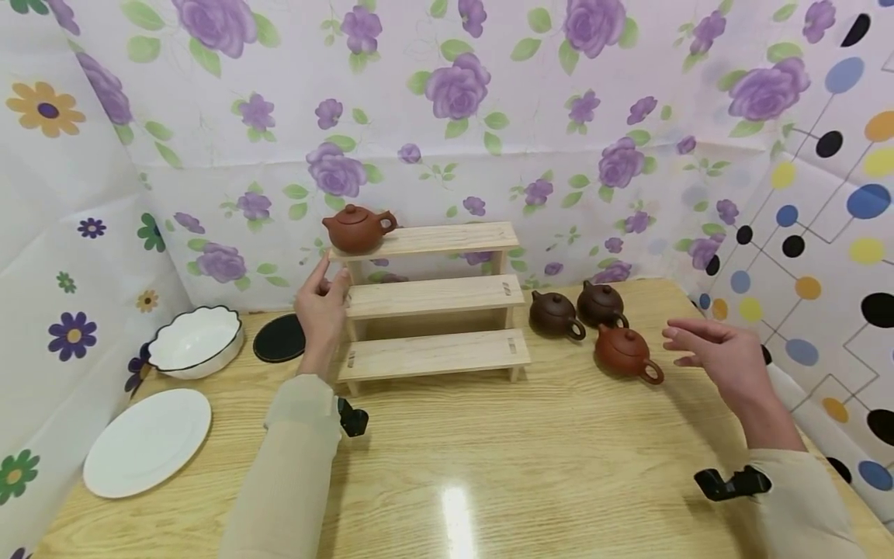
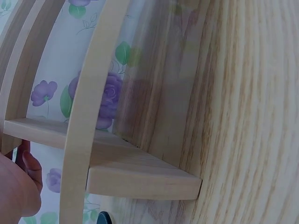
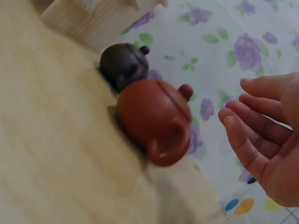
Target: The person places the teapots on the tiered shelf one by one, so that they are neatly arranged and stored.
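Observation:
A three-tier wooden display rack point(image 1: 433, 299) stands against the back wall cloth. My left hand point(image 1: 323, 304) grips its left side just below the top board, thumb at the upright; the left wrist view shows that hand point(image 2: 18, 184) at the wooden side piece, partly cut off by the frame edge. On the left end of the top board sits a reddish-brown teapot point(image 1: 356, 230). My right hand point(image 1: 729, 361) hovers to the right of a second reddish-brown teapot point(image 1: 620, 351), fingers loosely bent and apart from it. Behind that pot stand two dark brown teapots point(image 1: 552, 314).
Left of the rack are a white scalloped bowl point(image 1: 197, 341) with a dark rim, a round black mat point(image 1: 279, 338) and a white plate point(image 1: 148, 442). All lie on the wood-grain table point(image 1: 447, 466). Patterned cloths enclose the back and both sides.

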`<control>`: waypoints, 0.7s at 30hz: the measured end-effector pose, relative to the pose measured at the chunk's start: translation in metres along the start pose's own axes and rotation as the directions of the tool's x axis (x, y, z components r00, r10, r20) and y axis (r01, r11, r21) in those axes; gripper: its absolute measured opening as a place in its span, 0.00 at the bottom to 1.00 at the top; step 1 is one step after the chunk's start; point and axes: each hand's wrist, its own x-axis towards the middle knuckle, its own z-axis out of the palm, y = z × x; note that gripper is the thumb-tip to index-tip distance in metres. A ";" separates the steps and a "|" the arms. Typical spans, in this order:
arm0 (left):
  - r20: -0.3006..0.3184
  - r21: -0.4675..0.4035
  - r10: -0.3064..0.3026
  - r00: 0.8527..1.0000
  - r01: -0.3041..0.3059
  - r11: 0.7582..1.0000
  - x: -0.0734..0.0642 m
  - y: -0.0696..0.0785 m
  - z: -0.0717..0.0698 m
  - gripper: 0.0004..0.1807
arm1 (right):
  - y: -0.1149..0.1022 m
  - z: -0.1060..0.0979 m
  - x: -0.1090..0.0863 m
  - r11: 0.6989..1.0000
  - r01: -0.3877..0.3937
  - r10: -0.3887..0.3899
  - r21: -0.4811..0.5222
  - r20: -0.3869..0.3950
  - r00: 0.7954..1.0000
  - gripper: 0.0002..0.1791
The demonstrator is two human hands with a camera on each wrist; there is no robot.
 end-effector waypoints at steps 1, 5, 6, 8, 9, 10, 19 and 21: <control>-0.004 -0.005 0.001 1.000 -0.001 1.000 0.000 0.000 0.001 0.27 | 0.004 -0.001 -0.002 0.999 -0.006 0.006 -0.046 -0.002 1.000 0.20; -0.008 -0.022 0.008 1.000 -0.008 1.000 -0.002 -0.001 0.002 0.26 | 0.019 -0.005 -0.011 0.989 -0.015 0.015 -0.148 -0.003 1.000 0.24; -0.006 -0.024 0.008 1.000 -0.008 1.000 -0.002 -0.001 0.003 0.26 | 0.022 -0.005 -0.013 0.987 -0.015 0.015 -0.159 -0.003 1.000 0.24; -0.009 -0.030 0.009 1.000 -0.010 0.999 -0.003 -0.001 0.003 0.26 | 0.027 -0.006 -0.016 0.989 -0.012 0.013 -0.151 0.003 1.000 0.23; -0.011 -0.033 0.009 1.000 -0.009 0.999 -0.002 -0.001 0.003 0.26 | 0.029 -0.006 -0.017 0.989 -0.007 0.008 -0.145 0.007 1.000 0.22; -0.014 -0.033 0.008 1.000 -0.009 0.999 -0.002 -0.001 0.003 0.26 | 0.030 -0.006 -0.018 0.990 -0.004 0.005 -0.138 0.009 1.000 0.21; -0.014 -0.041 -0.003 1.000 0.002 0.999 -0.002 -0.001 0.001 0.27 | 0.033 0.000 -0.020 0.989 -0.019 0.021 -0.149 0.009 1.000 0.19; -0.012 -0.041 -0.002 1.000 0.001 0.999 -0.002 -0.001 0.001 0.27 | 0.033 0.001 -0.021 0.988 -0.023 0.024 -0.156 0.006 1.000 0.20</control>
